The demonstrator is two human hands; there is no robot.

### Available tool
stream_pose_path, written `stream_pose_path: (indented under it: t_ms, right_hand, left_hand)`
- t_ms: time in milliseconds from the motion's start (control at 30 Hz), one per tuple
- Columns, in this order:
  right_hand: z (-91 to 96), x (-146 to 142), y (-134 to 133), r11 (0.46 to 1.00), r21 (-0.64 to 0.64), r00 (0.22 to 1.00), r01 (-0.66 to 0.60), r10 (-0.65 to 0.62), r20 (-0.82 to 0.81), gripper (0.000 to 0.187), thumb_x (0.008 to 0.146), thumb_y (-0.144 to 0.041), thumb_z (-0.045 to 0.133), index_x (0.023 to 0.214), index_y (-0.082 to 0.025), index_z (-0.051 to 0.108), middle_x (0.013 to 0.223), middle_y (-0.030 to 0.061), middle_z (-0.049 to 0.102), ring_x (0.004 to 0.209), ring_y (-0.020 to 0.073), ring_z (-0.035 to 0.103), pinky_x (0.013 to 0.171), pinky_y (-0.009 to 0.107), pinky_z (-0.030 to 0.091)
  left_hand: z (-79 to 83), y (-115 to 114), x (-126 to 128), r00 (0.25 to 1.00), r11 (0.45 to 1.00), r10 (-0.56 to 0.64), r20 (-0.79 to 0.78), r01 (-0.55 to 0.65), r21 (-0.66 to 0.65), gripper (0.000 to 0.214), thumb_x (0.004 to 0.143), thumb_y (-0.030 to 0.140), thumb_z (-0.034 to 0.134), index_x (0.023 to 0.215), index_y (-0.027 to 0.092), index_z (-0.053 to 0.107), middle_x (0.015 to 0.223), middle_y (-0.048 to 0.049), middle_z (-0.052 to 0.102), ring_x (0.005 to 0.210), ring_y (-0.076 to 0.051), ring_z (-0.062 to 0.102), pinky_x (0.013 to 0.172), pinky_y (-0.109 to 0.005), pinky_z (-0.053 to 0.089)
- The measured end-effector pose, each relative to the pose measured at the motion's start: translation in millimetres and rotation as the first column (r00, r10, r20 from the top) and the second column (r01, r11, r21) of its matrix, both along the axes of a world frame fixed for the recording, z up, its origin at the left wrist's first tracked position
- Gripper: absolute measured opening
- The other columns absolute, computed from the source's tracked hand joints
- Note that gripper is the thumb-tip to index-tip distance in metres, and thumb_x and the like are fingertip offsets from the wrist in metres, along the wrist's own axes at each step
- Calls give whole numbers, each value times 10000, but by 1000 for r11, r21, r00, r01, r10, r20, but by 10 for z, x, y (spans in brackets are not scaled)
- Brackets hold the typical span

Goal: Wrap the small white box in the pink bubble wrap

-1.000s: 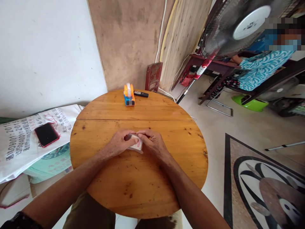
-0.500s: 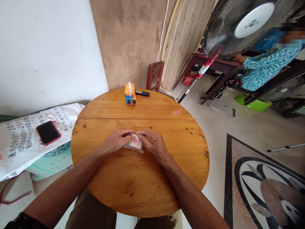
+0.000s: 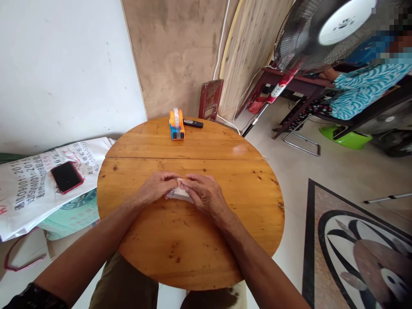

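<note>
Between my hands, at the middle of the round wooden table (image 3: 193, 262), is a small whitish packet (image 3: 180, 194) in what looks like clear plastic wrap, with faint red marks on it. My left hand (image 3: 161, 187) grips its left side, thumb laid over the top. On the other side my right hand (image 3: 205, 191) is closed on the right end, and its fingers cover part of the packet. What exactly is inside the wrap I cannot make out.
An orange and blue tape dispenser (image 3: 177, 124) and a black remote-like device (image 3: 193, 123) stand at the table's far edge. A phone (image 3: 67, 177) lies on white sacks at left. A standing fan (image 3: 322, 34) and a seated person (image 3: 363, 90) are at right.
My right hand has shifted over the packet and covers more of its right end. The packet now looks flatter toward the table. My left hand stays nearly in place.
</note>
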State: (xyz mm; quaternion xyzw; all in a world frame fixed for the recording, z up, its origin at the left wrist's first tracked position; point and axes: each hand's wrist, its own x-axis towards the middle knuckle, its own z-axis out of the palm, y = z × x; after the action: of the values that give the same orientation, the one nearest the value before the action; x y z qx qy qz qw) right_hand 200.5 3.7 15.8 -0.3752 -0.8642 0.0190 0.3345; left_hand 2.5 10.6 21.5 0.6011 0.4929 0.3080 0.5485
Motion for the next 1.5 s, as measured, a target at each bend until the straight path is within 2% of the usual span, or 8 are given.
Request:
stream_pose_path:
  t_ms: [200, 433, 633, 833, 1000, 1167, 1333, 1500]
  right_hand:
    - [8, 29, 18, 1000, 6, 1000, -20, 19, 25, 199, 943, -319, 555, 1026, -267, 728, 1136, 87, 716, 1033, 206, 659, 863, 352, 467]
    - [60, 49, 16, 997, -40, 998, -61, 61, 5, 168, 911, -256, 577, 985, -280, 726, 1198, 87, 684, 1088, 228, 625, 902, 413, 432]
    - [77, 57, 2, 991, -83, 995, -101, 98, -31, 213, 871, -184, 579, 994, -277, 726, 1228, 71, 669, 1113, 215, 615, 936, 414, 434]
    - [57, 81, 21, 988, -132, 991, -84, 69, -110, 209, 895, -222, 564, 1022, -247, 728, 1236, 96, 661, 1133, 228, 612, 956, 430, 449]
    - [40, 124, 73, 974, -226, 981, 2, -46, -189, 228, 906, -236, 530, 1044, -237, 711, 1227, 99, 668, 1127, 236, 622, 958, 425, 466]
    - [101, 113, 61, 932, -360, 988, -45, -12, -155, 216, 905, -218, 516, 1000, -243, 708, 1029, 52, 738, 996, 223, 663, 906, 401, 468]
    - [115, 115, 57, 946, -320, 969, -44, -37, -244, 233, 893, -226, 505, 1028, -225, 695, 1094, 75, 715, 1045, 224, 647, 914, 377, 485]
    - [97, 117, 56, 938, -345, 980, -33, -37, -195, 232, 877, -209, 522, 1023, -234, 699, 1003, 55, 741, 973, 224, 670, 925, 401, 474]
  left_hand:
    - [-18, 8, -23, 1000, 999, 17, 22, -17, -36, 371, 739, 376, 577, 976, 126, 714, 581, 20, 587, 512, -119, 501, 533, -245, 409]
    - [-65, 22, -17, 999, 999, 30, 38, -29, -24, 354, 743, 365, 563, 962, 125, 704, 558, 28, 561, 487, -108, 467, 508, -241, 371]
    - [17, 1, 0, 998, 999, 32, 56, -33, 3, 476, 746, 350, 566, 1152, 120, 656, 567, 46, 535, 489, -100, 446, 494, -228, 346]
    - [3, 11, -7, 999, 1000, 22, 44, -22, -7, 419, 739, 359, 579, 1066, 122, 692, 558, 44, 531, 506, -101, 452, 505, -224, 345]
    - [-22, 19, 7, 995, 999, 34, 98, -31, -34, 390, 714, 364, 610, 1020, 139, 698, 682, 13, 614, 551, -103, 477, 521, -227, 365]
    - [0, 11, 17, 993, 998, 51, 105, -47, -42, 356, 712, 353, 630, 987, 134, 693, 665, 14, 610, 544, -98, 482, 518, -222, 379]
    - [-55, 20, 14, 984, 997, 48, 169, -37, -69, 362, 729, 371, 643, 998, 131, 665, 589, 25, 582, 496, -103, 510, 492, -224, 423]
    - [-78, 23, 3, 986, 999, 31, 163, -25, -40, 336, 753, 358, 635, 999, 133, 665, 563, 30, 575, 495, -101, 524, 486, -213, 428]
